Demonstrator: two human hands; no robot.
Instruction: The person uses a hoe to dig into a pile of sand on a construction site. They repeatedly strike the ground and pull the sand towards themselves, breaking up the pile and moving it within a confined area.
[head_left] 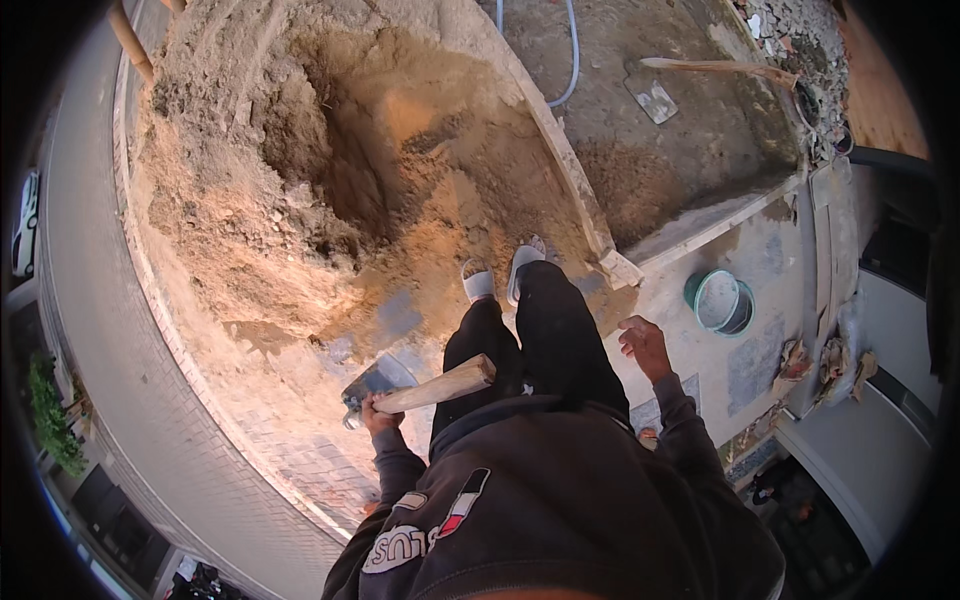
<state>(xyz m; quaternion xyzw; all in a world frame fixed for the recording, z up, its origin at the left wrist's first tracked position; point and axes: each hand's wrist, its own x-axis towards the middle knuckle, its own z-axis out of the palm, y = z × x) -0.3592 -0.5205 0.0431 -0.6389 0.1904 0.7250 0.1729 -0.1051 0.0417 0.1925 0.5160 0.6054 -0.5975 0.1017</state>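
Note:
My left hand [383, 417] is wrapped around the thick wooden handle of a hoe [440, 386], close to its metal head. The wide grey blade [381, 374] sticks out beyond that hand, and the butt of the handle points across in front of my thighs. My right hand [646, 346] hangs at my right side, fingers loosely bent and apart, holding nothing. Ahead of my feet lies a large heap of brown sandy soil [230, 200] with a deep hollow dug into it.
A low concrete kerb [565, 150] runs beside the soil and borders a muddy bed with a pale blue hose [575, 50], a wooden stick [720, 67] and a flat pale piece [655, 102]. Green buckets [718, 300] stand to the right. A paved street [110, 260] curves past on the left.

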